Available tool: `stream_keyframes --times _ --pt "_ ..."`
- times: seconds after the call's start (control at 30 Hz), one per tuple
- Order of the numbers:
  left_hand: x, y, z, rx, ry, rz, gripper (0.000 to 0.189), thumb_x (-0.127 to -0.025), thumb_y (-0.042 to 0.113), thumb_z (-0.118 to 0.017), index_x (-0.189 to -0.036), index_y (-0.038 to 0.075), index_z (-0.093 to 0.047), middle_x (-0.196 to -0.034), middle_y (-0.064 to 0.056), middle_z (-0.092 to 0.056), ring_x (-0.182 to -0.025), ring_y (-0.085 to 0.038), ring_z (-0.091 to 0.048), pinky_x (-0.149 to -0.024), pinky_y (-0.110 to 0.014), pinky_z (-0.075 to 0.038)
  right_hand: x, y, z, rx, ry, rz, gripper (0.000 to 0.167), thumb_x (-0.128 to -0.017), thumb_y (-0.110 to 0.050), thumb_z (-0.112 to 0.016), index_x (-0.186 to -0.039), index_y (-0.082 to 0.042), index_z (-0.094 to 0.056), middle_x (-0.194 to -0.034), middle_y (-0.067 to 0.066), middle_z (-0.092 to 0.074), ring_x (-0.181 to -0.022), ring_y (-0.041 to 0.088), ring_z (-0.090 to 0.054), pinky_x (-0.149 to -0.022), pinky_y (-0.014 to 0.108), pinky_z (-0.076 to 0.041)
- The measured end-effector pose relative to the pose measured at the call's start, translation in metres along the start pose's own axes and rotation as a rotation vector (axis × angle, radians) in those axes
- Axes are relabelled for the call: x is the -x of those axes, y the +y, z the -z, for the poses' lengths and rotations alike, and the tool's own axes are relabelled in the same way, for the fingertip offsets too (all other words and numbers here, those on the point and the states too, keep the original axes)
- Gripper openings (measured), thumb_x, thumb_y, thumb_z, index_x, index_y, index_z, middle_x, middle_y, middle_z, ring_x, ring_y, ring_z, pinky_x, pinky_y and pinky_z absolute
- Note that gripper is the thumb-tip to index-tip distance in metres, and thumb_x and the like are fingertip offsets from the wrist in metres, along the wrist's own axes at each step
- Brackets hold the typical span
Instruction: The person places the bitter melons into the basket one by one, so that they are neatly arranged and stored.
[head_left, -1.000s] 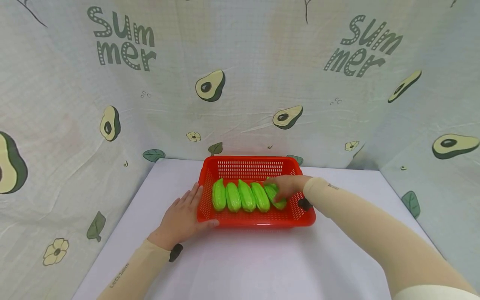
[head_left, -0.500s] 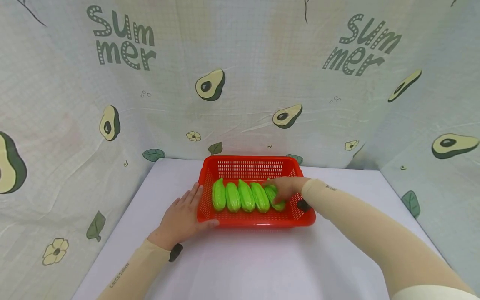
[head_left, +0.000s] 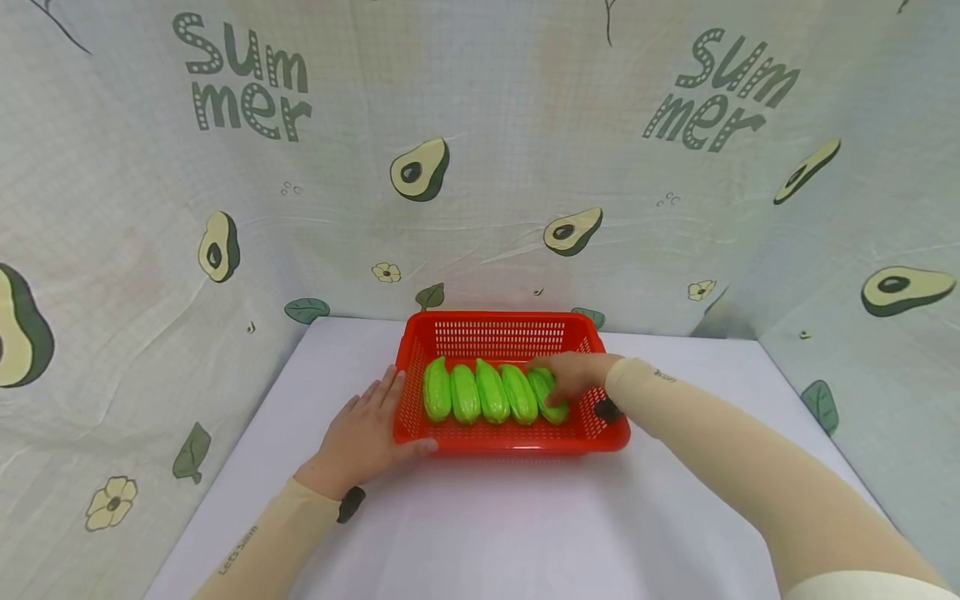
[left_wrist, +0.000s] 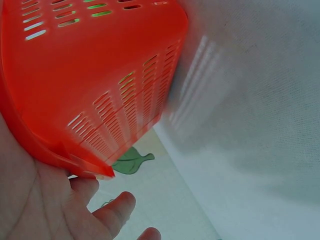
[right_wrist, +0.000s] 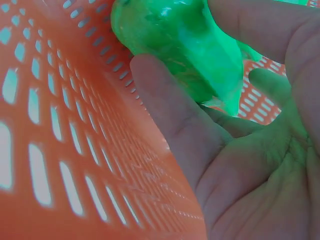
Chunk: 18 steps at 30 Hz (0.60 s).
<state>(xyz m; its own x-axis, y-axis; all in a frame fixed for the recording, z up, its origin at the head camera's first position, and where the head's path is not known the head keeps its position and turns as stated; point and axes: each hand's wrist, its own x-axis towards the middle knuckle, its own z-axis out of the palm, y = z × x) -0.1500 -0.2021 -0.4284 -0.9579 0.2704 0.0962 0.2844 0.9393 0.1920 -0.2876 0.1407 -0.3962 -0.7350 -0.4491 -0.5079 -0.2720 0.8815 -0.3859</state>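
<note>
A red slotted plastic basket [head_left: 517,446] holds several light green, ridged gourds [head_left: 492,392] lying side by side in a row. My right hand [head_left: 572,373] reaches into its right side and grips the rightmost gourd [head_left: 544,385] between thumb and fingers. In the right wrist view, that gourd [right_wrist: 175,50] is glossy and lies between the digits, clear of the palm. My left hand [head_left: 363,442] rests with straight fingers against the basket's left side, its thumb along the front rim. In the left wrist view, the palm touches the rim [left_wrist: 55,157] and the fingertips extend past it.
The basket stands on a white table [head_left: 480,533], near its back edge. A pale cloth [head_left: 495,100] printed with avocados, leaves and lettering hangs behind and on both sides. Light sleeves cover both arms, with a dark strap piece [head_left: 351,505] at the left wrist.
The rightmost gourd has shifted slightly left, closer to its neighbour, with my right hand on it. My left hand and the basket stay where they were.
</note>
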Motion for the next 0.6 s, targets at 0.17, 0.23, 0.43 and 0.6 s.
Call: stream_keyframes --times 0.17,0.23,0.43,0.6 --pt "-0.001 0.000 0.001 -0.001 -0.002 0.006 0.120 -0.078 0.087 -0.045 -0.157 0.001 -0.021 -0.163 -0.019 -0.020 -0.142 -0.045 -0.031 -0.110 -0.061 -0.030 -0.001 0.000 0.002 0.009 0.007 0.020 0.076 -0.085 -0.027 -0.081 -0.152 -0.028 -0.044 -0.130 0.003 -0.056 -0.123 0.029 -0.048 -0.090 0.047 -0.054" --pt "-0.001 -0.001 0.002 0.000 -0.005 0.008 0.120 -0.078 0.088 -0.044 -0.157 0.001 -0.021 -0.162 -0.019 -0.020 -0.142 -0.046 -0.030 -0.110 -0.062 -0.030 0.000 0.000 0.003 0.030 0.009 0.029 0.077 -0.086 -0.027 -0.080 -0.152 -0.027 -0.043 -0.130 0.003 -0.057 -0.121 0.028 -0.049 -0.092 0.047 -0.053" --pt "0.000 -0.003 0.003 0.009 -0.007 0.017 0.120 -0.078 0.086 -0.047 -0.158 0.001 -0.019 -0.163 -0.019 -0.018 -0.142 -0.045 -0.029 -0.109 -0.061 -0.031 0.006 -0.005 0.011 0.070 0.034 0.046 0.081 -0.087 -0.029 -0.079 -0.156 -0.024 -0.037 -0.137 0.007 -0.055 -0.125 0.030 -0.049 -0.093 0.050 -0.052" --pt "0.003 -0.004 0.007 0.021 0.004 0.010 0.119 -0.079 0.085 -0.049 -0.157 -0.001 -0.022 -0.162 -0.020 -0.021 -0.142 -0.045 -0.030 -0.109 -0.060 -0.033 0.015 -0.008 0.022 0.082 0.075 0.104 0.080 -0.089 -0.029 -0.076 -0.157 -0.023 -0.034 -0.144 0.009 -0.051 -0.129 0.033 -0.047 -0.095 0.051 -0.051"
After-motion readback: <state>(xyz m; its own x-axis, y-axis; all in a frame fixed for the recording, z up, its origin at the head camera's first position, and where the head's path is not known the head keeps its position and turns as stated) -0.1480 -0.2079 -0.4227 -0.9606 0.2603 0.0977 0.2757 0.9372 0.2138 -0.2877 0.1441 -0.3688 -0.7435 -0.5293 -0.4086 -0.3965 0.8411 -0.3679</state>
